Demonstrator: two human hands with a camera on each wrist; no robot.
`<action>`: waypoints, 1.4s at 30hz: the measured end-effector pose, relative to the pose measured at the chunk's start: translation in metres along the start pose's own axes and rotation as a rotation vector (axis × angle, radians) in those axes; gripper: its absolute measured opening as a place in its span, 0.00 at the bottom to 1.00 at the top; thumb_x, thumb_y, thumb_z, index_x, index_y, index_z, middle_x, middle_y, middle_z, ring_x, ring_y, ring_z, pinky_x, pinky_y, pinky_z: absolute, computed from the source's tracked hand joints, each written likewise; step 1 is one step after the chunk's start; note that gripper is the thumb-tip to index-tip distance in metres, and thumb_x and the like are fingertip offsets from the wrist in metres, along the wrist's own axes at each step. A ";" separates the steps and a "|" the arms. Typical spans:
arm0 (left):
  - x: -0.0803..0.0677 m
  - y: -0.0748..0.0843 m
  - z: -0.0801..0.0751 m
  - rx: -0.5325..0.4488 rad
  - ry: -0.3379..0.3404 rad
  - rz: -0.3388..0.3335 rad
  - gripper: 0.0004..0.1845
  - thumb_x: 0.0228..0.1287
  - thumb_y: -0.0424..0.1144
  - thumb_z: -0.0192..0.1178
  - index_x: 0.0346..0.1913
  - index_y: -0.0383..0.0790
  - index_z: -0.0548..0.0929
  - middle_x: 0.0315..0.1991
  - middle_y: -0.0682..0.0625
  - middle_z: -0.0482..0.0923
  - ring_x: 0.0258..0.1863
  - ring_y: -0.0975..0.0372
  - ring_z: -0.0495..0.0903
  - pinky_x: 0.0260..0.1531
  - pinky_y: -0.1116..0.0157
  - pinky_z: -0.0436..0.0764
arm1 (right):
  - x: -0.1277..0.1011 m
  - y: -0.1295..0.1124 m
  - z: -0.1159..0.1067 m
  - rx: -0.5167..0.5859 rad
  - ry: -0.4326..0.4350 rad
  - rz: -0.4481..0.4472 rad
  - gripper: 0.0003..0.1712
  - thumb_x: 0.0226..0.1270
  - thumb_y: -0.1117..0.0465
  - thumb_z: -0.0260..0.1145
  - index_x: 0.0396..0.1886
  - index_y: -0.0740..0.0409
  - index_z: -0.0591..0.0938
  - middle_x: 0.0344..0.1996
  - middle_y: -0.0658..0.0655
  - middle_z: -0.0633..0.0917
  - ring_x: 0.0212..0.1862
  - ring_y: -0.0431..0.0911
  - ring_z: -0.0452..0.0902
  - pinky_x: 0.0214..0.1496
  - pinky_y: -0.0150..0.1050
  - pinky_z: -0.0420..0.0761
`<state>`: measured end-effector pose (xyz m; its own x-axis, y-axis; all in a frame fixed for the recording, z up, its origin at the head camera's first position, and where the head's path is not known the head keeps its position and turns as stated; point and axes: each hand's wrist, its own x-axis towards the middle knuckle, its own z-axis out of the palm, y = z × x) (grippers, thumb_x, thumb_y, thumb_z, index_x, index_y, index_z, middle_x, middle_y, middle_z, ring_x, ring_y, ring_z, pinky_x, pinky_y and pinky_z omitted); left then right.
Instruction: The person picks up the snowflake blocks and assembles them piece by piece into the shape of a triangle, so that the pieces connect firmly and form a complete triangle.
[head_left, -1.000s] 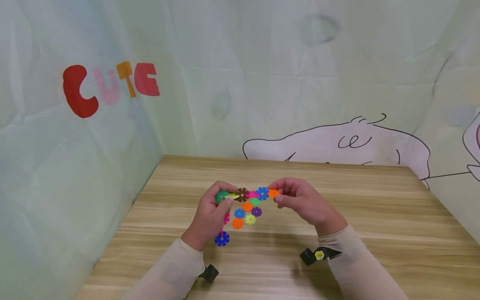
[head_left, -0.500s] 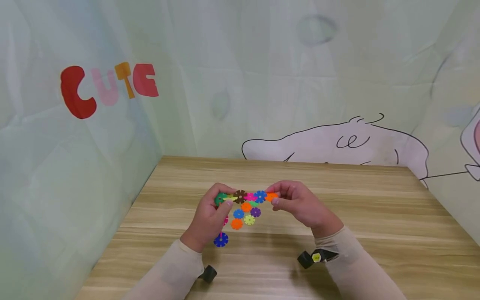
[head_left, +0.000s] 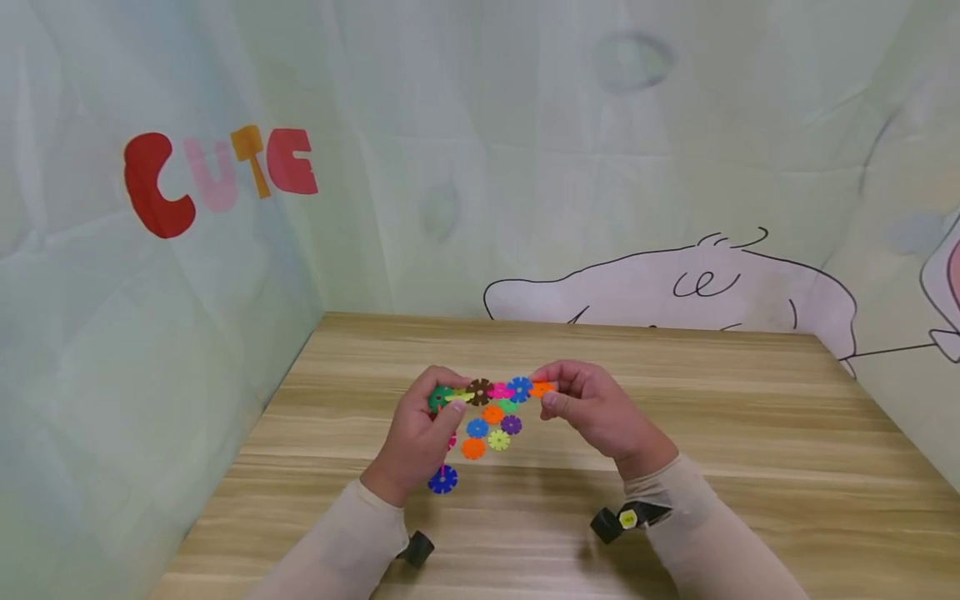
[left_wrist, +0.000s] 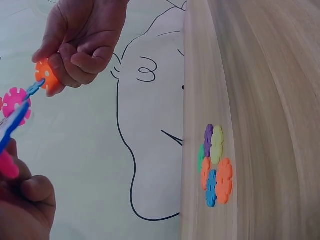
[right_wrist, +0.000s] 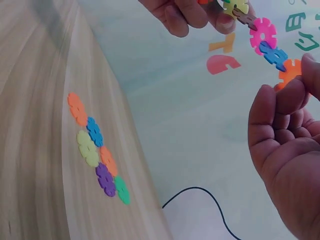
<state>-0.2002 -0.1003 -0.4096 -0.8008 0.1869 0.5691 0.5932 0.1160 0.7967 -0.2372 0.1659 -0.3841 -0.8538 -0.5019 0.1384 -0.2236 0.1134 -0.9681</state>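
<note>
A chain of plastic snowflake discs [head_left: 491,390] hangs in the air between my two hands. My left hand [head_left: 448,397] pinches its green and yellow end. My right hand [head_left: 546,393] pinches the orange disc [head_left: 542,388] at the other end. Brown, pink and blue discs run between them. In the right wrist view the chain [right_wrist: 263,33] runs from the left hand [right_wrist: 192,11] down to my right hand [right_wrist: 287,87]. The left wrist view shows the right hand [left_wrist: 80,40] holding the orange disc [left_wrist: 45,76]. A pink and a blue disc [head_left: 442,479] dangle below my left hand.
Several loose discs [head_left: 491,427] lie flat on the wooden table [head_left: 750,433] under the chain, also seen as a cluster of discs [left_wrist: 215,167] and a row of discs [right_wrist: 97,150]. Printed fabric walls close in the table at the back and left.
Both hands and the chain have drifted slightly to the left and down. The grips are unchanged and the loose discs have not moved.
</note>
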 end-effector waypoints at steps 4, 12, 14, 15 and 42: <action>0.000 -0.001 0.001 -0.015 -0.013 -0.002 0.11 0.72 0.24 0.51 0.53 0.33 0.78 0.21 0.48 0.68 0.16 0.63 0.65 0.17 0.67 0.72 | 0.000 0.001 0.001 0.046 0.003 -0.005 0.13 0.79 0.70 0.61 0.57 0.71 0.79 0.39 0.51 0.85 0.39 0.45 0.82 0.51 0.36 0.85; -0.001 -0.005 0.000 -0.004 -0.009 -0.045 0.11 0.73 0.25 0.51 0.54 0.34 0.77 0.21 0.50 0.67 0.16 0.63 0.65 0.18 0.68 0.72 | 0.000 -0.001 0.001 -0.014 0.022 -0.013 0.14 0.78 0.68 0.62 0.59 0.68 0.81 0.42 0.52 0.87 0.40 0.47 0.84 0.52 0.38 0.86; -0.001 -0.005 0.001 -0.009 -0.018 -0.060 0.11 0.74 0.25 0.51 0.55 0.33 0.77 0.21 0.51 0.67 0.16 0.63 0.65 0.18 0.68 0.72 | 0.000 -0.002 0.001 -0.038 0.039 -0.009 0.15 0.79 0.66 0.62 0.60 0.67 0.82 0.44 0.53 0.87 0.40 0.49 0.84 0.53 0.39 0.86; -0.001 -0.005 0.001 -0.012 -0.021 -0.071 0.11 0.75 0.26 0.51 0.55 0.34 0.77 0.21 0.51 0.67 0.16 0.63 0.65 0.18 0.68 0.72 | 0.001 -0.001 0.000 -0.047 0.048 -0.007 0.15 0.79 0.66 0.62 0.60 0.66 0.82 0.45 0.54 0.87 0.41 0.52 0.85 0.54 0.39 0.86; 0.006 0.008 0.001 -0.217 -0.151 -0.436 0.19 0.86 0.39 0.37 0.70 0.43 0.71 0.59 0.40 0.73 0.38 0.54 0.79 0.40 0.67 0.82 | 0.002 0.005 0.017 -0.466 0.064 -0.392 0.20 0.71 0.69 0.71 0.60 0.50 0.87 0.52 0.50 0.86 0.50 0.44 0.83 0.51 0.41 0.88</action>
<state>-0.2002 -0.0969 -0.3996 -0.9397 0.3070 0.1509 0.1625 0.0123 0.9866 -0.2315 0.1507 -0.3919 -0.6895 -0.5310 0.4926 -0.6969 0.3012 -0.6508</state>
